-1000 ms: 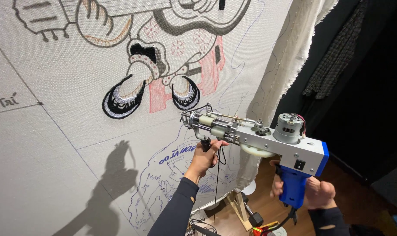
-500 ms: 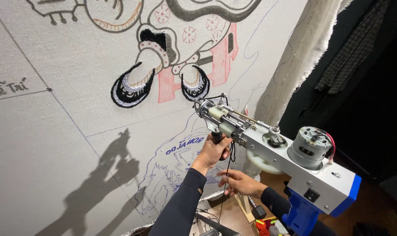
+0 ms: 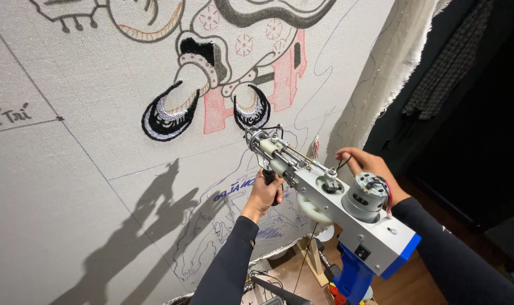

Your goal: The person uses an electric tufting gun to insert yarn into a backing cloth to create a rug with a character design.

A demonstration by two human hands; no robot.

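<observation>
My left hand (image 3: 263, 195) clenches the tufting gun (image 3: 330, 206) front handle; right hand (image 3: 363, 165), grip loose, fingers its top at 2 o'clock. Adjusting step; next needs needle pressed into the cloth (image 3: 70, 186).

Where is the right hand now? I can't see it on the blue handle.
In the head view, the right hand is right of centre, atop the silver-and-blue tufting gun, beside its round grey motor.
</observation>
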